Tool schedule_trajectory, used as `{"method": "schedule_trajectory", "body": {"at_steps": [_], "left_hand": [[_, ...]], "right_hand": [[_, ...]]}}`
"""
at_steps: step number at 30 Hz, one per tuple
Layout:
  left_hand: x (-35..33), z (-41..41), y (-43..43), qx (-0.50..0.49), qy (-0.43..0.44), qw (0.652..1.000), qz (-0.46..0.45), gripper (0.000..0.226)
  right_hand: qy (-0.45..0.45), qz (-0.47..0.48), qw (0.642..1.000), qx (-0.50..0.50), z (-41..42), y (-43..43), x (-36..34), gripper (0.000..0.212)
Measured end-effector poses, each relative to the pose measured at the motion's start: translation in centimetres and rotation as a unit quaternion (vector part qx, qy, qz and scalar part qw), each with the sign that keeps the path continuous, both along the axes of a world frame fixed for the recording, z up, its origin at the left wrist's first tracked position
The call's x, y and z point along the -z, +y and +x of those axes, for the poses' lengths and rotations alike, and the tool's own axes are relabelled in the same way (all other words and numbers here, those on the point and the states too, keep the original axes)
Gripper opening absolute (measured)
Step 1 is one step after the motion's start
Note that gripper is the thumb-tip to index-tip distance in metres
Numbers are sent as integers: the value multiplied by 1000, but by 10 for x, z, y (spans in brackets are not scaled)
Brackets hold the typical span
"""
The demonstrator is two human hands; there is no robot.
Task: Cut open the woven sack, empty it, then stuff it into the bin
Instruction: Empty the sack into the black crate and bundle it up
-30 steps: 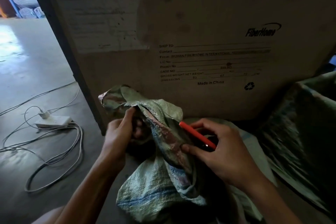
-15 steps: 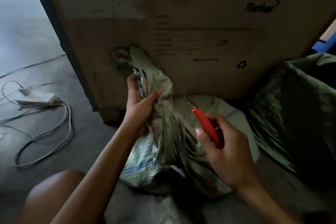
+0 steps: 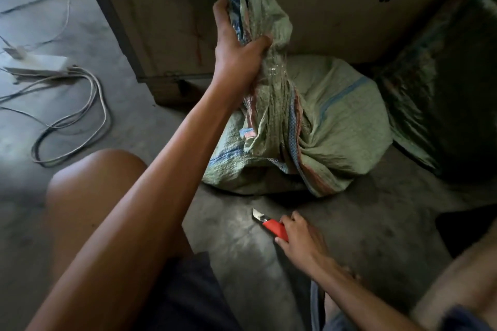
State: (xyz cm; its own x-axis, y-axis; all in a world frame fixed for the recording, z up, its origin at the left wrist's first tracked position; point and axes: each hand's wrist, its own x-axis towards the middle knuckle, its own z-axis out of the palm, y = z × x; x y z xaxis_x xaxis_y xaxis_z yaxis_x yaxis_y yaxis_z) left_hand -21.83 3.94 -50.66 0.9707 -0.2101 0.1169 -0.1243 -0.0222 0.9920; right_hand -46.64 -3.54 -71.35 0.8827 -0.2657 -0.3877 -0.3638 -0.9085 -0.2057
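Note:
A green woven sack (image 3: 336, 121) with blue and red stripes lies bulging on the concrete floor in front of a big cardboard box. My left hand (image 3: 236, 48) is shut on the sack's gathered neck and holds it raised against the box. My right hand (image 3: 301, 242) is low near the floor, in front of the sack, shut on a red utility knife (image 3: 273, 226) whose blade sticks out to the upper left. A dark sack-lined bin (image 3: 443, 94) stands at the right, its inside in shadow.
The tall cardboard box (image 3: 336, 16) fills the back. A white power strip (image 3: 37, 63) with looping cables (image 3: 78, 121) lies on the floor at the left. My bare knee (image 3: 88, 191) is at lower left.
My left hand has lifted the sack's neck higher. My right hand has pulled the knife away from the sack and down toward the floor.

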Motion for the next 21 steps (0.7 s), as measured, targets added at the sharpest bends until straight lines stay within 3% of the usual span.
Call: {"method": "schedule_trajectory", "body": {"at_steps": [6, 12, 16, 19, 21], "left_hand": [[-5, -9, 3, 10, -17, 1000, 15, 71], [-2, -7, -3, 21, -7, 1000, 21, 70], [-9, -8, -9, 31, 25, 999, -8, 67], [-16, -8, -9, 52, 62, 995, -57, 63], [-10, -10, -6, 70, 91, 989, -93, 57]], "right_hand": [[-10, -3, 998, 67, -7, 6, 20, 44], [-15, 18, 996, 85, 19, 8, -8, 41], [39, 63, 997, -10, 49, 1, -77, 40], [59, 171, 979, -91, 64, -19, -156, 26], [36, 243, 966, -80, 68, -33, -206, 19]]}}
